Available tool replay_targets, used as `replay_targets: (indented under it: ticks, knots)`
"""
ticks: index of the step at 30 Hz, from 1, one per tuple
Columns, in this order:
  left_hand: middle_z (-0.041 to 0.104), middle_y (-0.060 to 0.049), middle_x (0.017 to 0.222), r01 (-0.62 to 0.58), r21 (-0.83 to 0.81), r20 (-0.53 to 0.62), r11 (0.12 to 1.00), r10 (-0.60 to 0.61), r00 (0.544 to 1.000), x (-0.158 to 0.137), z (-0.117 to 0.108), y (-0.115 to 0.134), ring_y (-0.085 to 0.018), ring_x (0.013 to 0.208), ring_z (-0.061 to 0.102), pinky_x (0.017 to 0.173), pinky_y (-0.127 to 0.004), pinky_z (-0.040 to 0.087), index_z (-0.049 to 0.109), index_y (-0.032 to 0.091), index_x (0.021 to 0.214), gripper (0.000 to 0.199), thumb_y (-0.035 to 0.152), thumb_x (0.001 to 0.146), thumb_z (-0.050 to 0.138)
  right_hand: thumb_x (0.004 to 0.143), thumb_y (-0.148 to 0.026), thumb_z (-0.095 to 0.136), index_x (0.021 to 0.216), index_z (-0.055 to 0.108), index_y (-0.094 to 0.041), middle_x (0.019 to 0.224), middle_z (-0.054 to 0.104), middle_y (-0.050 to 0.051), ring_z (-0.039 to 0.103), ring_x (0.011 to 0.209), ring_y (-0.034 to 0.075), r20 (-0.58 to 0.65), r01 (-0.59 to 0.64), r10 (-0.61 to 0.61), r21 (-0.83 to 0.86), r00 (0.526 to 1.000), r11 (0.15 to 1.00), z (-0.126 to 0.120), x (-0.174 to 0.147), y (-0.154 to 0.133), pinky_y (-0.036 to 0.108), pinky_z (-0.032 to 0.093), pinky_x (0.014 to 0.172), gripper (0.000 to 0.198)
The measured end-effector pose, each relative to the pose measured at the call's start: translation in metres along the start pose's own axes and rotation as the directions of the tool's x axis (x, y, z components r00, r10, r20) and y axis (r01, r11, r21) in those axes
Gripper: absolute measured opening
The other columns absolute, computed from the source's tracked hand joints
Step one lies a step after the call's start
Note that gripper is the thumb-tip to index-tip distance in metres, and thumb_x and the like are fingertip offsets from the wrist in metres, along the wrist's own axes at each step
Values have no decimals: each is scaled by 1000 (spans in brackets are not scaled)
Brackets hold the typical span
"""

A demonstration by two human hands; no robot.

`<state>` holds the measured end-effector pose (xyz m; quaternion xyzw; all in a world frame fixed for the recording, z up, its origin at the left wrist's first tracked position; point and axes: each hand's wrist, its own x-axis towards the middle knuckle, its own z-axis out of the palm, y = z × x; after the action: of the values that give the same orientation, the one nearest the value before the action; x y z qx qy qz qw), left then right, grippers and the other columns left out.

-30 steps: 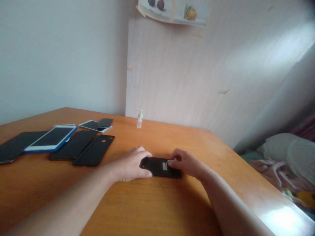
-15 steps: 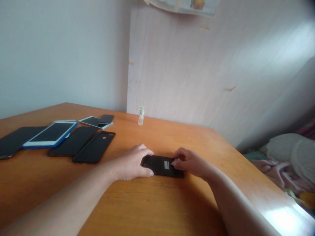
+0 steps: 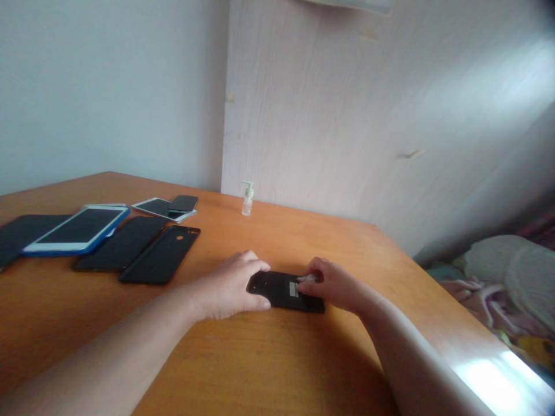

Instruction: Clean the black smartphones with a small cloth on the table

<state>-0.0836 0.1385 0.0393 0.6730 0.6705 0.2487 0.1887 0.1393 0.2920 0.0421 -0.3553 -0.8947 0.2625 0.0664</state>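
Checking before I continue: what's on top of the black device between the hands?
A pale label shows on the black device. The right hand, holding something whitish, covers part of one end; the left hand partly covers the other. The surface beneath them is hidden.

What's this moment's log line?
left hand: gripping black device | right hand: pinching whitish wad over device | pump bottle: upright

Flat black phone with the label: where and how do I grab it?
Probably pinch the flat black rectangular phone by both long edges at its left end, from the left, like the left hand. It lies flat, so its edges suit that, and the right hand is over the right end.
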Motion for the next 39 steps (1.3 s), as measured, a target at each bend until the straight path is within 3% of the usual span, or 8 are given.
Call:
replay_targets:
  ticks: [3, 8, 13, 17, 24, 33, 36, 39]
  knots:
    - [55, -4, 114, -23, -4, -1, 1000, 23, 1000, 0, 1, -2, -24, 102, 54, 90, -34, 44, 59, 28, 119, 58, 48, 66, 72, 70, -45, 74, 92, 60, -19, 85, 61, 2, 53, 76, 16, 47, 29, -29, 3, 999, 1000, 0, -1, 1, 25, 36, 60, 37]
    - [55, -4, 112, -14, -17, -2, 1000, 14, 1000, 0, 2, -3, -23, 100, 54, 88, -34, 44, 61, 28, 117, 55, 48, 67, 72, 74, -49, 70, 82, 58, -19, 78, 60, 2, 52, 70, 16, -57, -26, 22, -55, 998, 998, 3, 1, -1, 26, 34, 59, 33]
    - [55, -4, 112, -35, -17, -8, 999, 35, 999, 0, 2, -4, -23, 100, 55, 88, -34, 44, 60, 28, 119, 56, 50, 67, 71, 70, -45, 74, 88, 61, -19, 84, 62, 2, 54, 74, 17, 25, 27, -27, -21, 999, 999, 1, -1, -3, 25, 36, 61, 34]
    - [56, -4, 113, -33, 2, -9, 999, 33, 999, 1, 3, -5, -23, 100, 55, 89, -34, 43, 60, 28, 119, 56, 49, 68, 71, 75, -48, 68, 82, 59, -19, 75, 61, 1, 52, 68, 15, -78, -41, 38, -32, 996, 999, 5, 2, -2, 26, 34, 58, 31]
    - [56, -4, 112, -37, -11, -9, 999, 37, 999, 1, 4, -6, -23, 100, 55, 88, -34, 43, 61, 29, 120, 57, 50, 68, 71, 73, -48, 70, 85, 62, -19, 79, 63, 2, 55, 70, 16, -92, 13, -18, -56, 996, 998, 8, 2, 4, 26, 37, 59, 33]
    - [56, -5, 113, -30, 22, 9, 999, 30, 1000, 0, 0, -1, -23, 102, 55, 89, -34, 44, 60, 27, 119, 56, 50, 69, 70, 87, -47, 55, 115, 65, -21, 98, 67, 6, 61, 81, 17, -86, 47, -25, 261, 996, 964, 0, -3, 1, 31, 47, 73, 40]
    - [56, -5, 112, -17, 12, 13, 1000, 17, 1000, 0, -1, 1, -24, 102, 55, 88, -34, 44, 60, 27, 119, 56, 49, 69, 71, 82, -41, 62, 107, 70, -23, 102, 66, 6, 60, 87, 18, -82, 109, -91, 252, 992, 962, -1, -3, 5, 32, 47, 80, 32]
    - [56, -5, 113, -13, -1, 11, 1000, 13, 1000, 0, 0, 0, -24, 102, 55, 89, -35, 44, 60, 27, 120, 57, 49, 68, 70, 79, -35, 65, 89, 73, -21, 92, 64, 5, 59, 84, 18, -95, 134, -114, 241, 989, 961, 2, 1, 11, 30, 46, 76, 20]
